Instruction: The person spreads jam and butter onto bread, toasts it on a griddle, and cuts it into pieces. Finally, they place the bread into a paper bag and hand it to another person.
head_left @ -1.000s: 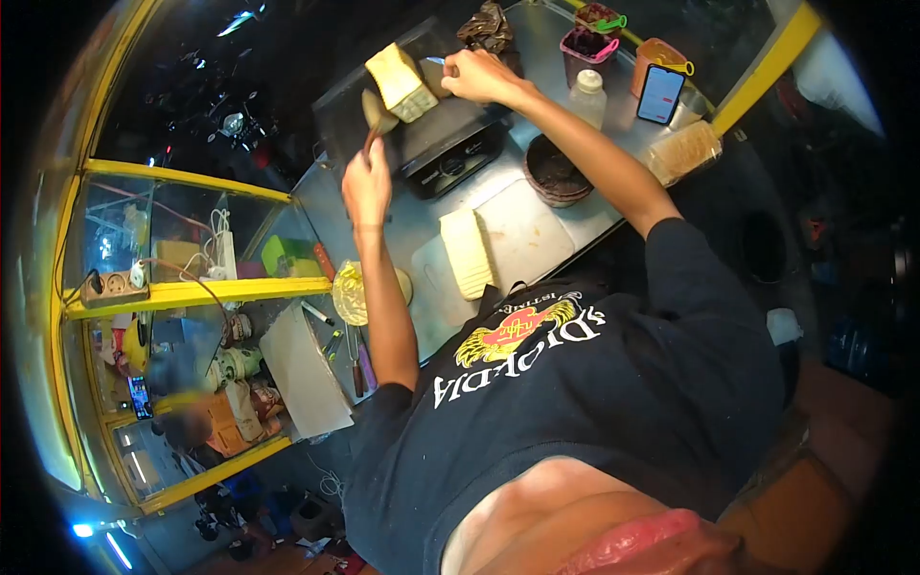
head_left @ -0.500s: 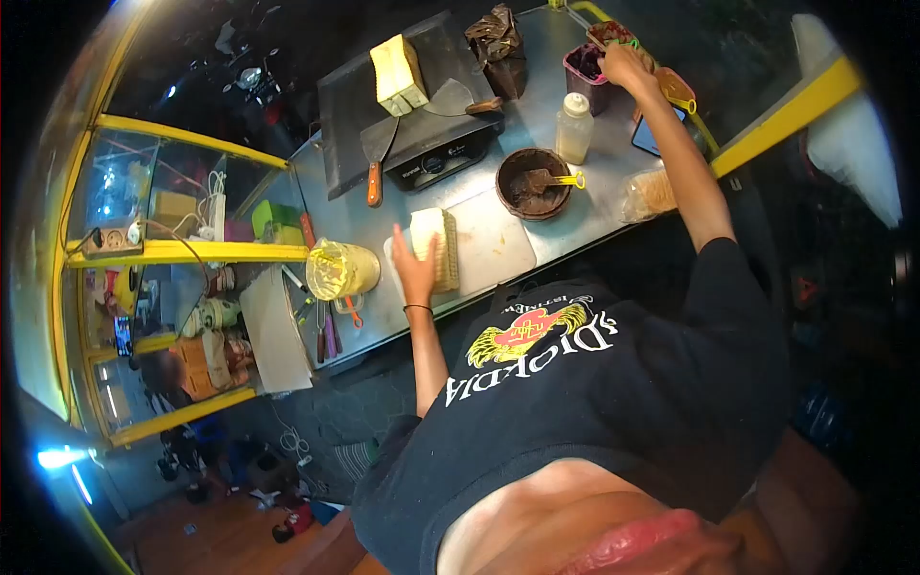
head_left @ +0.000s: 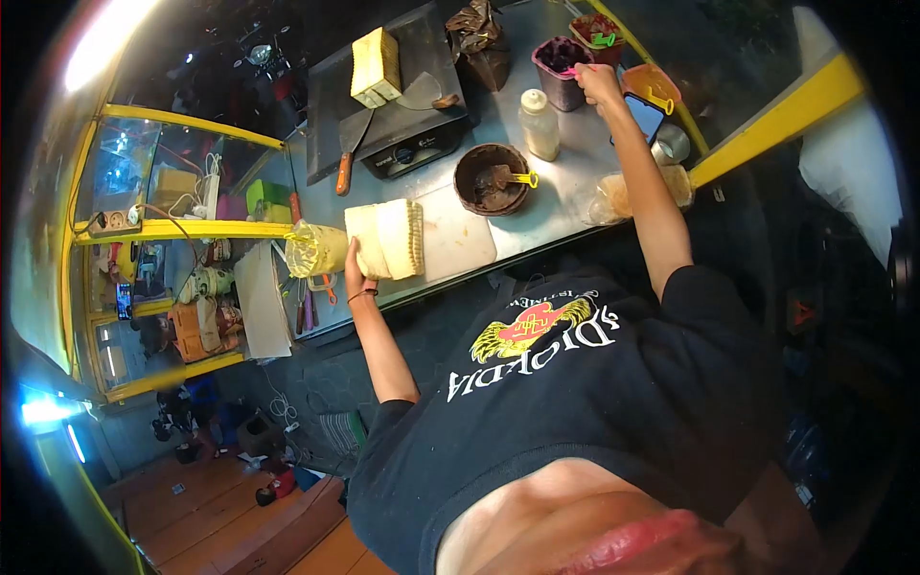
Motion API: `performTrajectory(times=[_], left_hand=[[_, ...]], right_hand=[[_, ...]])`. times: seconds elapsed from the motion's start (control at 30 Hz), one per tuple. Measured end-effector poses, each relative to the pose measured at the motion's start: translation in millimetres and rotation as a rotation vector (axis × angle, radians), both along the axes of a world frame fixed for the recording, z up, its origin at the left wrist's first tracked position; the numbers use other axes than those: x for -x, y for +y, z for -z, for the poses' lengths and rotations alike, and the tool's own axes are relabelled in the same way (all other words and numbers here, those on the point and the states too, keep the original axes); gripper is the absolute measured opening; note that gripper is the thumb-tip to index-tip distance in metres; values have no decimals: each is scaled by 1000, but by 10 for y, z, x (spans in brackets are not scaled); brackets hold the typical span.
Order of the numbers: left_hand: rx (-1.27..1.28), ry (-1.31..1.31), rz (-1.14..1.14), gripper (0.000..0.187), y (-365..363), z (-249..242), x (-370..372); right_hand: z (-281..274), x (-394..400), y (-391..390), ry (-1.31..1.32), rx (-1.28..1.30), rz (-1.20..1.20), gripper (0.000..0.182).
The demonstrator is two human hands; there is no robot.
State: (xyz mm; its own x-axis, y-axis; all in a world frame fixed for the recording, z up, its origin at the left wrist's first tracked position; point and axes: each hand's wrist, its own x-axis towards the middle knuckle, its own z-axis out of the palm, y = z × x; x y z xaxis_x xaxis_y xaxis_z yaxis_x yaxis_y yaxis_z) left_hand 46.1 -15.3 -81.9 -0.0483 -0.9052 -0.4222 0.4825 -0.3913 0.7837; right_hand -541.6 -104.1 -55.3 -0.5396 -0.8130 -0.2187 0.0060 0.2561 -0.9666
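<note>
An opened-out block of pale yellow bread [head_left: 385, 240] lies near the counter's front edge, its two halves spread side by side. My left hand [head_left: 356, 268] grips its left edge, with some fingers hidden behind the bread. At the back right, my right hand [head_left: 598, 84] is closed on the pink handle of a spoon [head_left: 573, 71]. The spoon's other end is down in a tub of dark purple spread [head_left: 558, 54]. Beside that tub stands a container of red filling [head_left: 596, 31] with a green handle in it.
A bowl of chocolate spread [head_left: 492, 180], a squeeze bottle [head_left: 540, 126] and a phone [head_left: 644, 117] lie between my arms. Another bread block [head_left: 375, 67] and a scraper [head_left: 354, 153] rest on the griddle [head_left: 321, 129]. A tub of yellow spread [head_left: 316, 250] stands left.
The bread has been opened out from a narrow folded block. My right hand has shifted from beside the red container to the pink spoon in the purple tub. The camera view has shifted slightly.
</note>
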Motion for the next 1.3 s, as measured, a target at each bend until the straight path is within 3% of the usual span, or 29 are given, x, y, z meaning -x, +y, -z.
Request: performTrajectory(times=[0.17,0.4,0.5,0.63,0.73,0.8,0.87,0.93,1.0,1.07,1.3], left_hand=[[-5,28,22,41,98,-89,-25],[9,-42,39,43,36,-75,-92],[6,26,116,51,-10,10,-197],[20,166,117,48,-93,204,-355],[46,276,114,45,-120,387,-447],[119,434,229,43,-167,517,-512],[136,309,100,42,-82,273,-307],[139,332,88,42,-68,243,-266],[148,356,92,42,-88,220,-223],[184,339,85,43,-72,208,-175],[197,494,247,42,-103,316,-249]], right_hand=[[-53,-4,147,-478,155,-24,25],[-125,-99,480,-508,345,-35,25],[-389,-156,756,-478,378,-107,23],[-858,-383,1176,-413,432,-295,20],[-1246,-919,1506,-405,409,-472,24],[-1329,-1379,1677,-423,308,-520,27],[-1228,-1931,1790,-405,294,-581,25],[-931,-2478,1847,-554,192,-604,22],[-453,-3062,1815,-357,134,-628,20],[299,-3631,1649,174,387,-682,19],[-174,-3930,1663,419,209,-542,15]])
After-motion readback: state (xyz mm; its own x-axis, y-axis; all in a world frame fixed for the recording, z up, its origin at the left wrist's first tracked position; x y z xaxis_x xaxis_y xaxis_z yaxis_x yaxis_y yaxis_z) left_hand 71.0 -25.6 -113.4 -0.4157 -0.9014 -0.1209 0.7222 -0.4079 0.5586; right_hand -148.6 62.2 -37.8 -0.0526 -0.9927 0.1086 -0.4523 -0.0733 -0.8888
